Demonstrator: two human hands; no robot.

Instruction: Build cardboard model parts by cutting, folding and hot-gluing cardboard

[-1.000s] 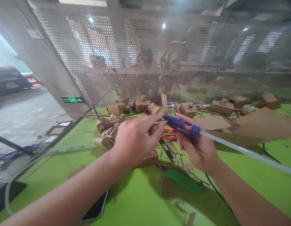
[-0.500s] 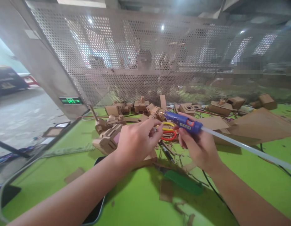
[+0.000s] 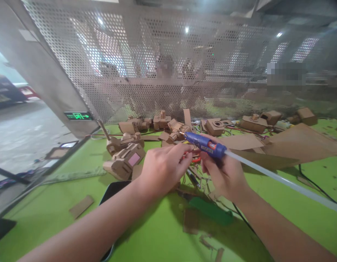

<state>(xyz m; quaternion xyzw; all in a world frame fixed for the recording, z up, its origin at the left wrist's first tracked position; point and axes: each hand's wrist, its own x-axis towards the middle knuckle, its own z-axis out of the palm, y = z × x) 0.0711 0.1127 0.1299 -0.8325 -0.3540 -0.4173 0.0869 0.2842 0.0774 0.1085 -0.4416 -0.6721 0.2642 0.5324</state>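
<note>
My right hand [image 3: 225, 174] is wrapped round a blue hot glue gun [image 3: 205, 143], its metal nozzle pointing up and left. A long whitish glue stick [image 3: 280, 177] runs out of the gun's back end to the right. Thumb and fingers of my left hand [image 3: 164, 169] are pinched together just left of the gun; whatever may be between them is too small or hidden. Behind my fingertips show red loop handles [image 3: 196, 159], partly covered. A black pen-like tool [image 3: 193, 179] lies below, among cardboard scraps.
A camera-shaped cardboard model [image 3: 124, 162] stands left of my left hand, with more cardboard models [image 3: 215, 126] along the mesh panel [image 3: 168, 98]. A green-handled tool [image 3: 210, 211] and a dark tray-like object [image 3: 116, 189] lie nearer. Large cardboard sheets [image 3: 301, 145] rest at the right.
Both hands have come closer together, the glue gun shifting slightly left. The yellow loop handle seen before is now mostly covered. The whole view has shifted a little.
</note>
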